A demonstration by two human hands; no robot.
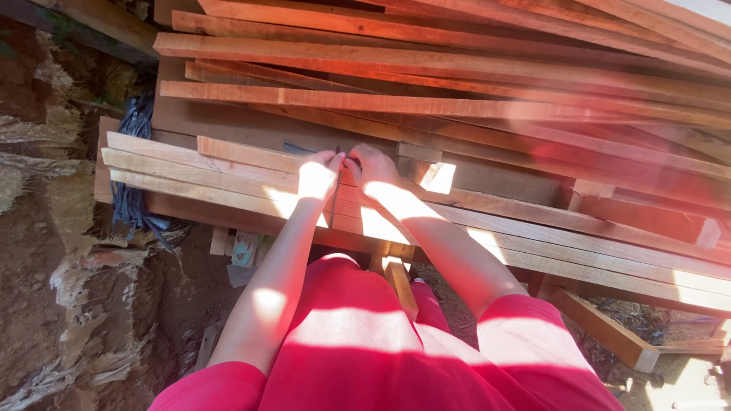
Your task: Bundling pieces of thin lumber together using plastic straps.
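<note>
While both hands meet, left hand (318, 176) and right hand (371, 169) pinch one thin dark strip (336, 190) between fingertips, over the near planks (228, 179); plank edge below wrists, open ground leftward.

At the centre of the frame, the left hand (318, 176) and the right hand (373, 169) meet over a thin dark strip (335, 199), pinched between their fingertips, above pale flat wooden planks (228, 179). Reddish long boards (426, 65) fill the upper right; black plastic sheeting (131, 199) hangs at the left, beside brown earth (53, 304).
</note>
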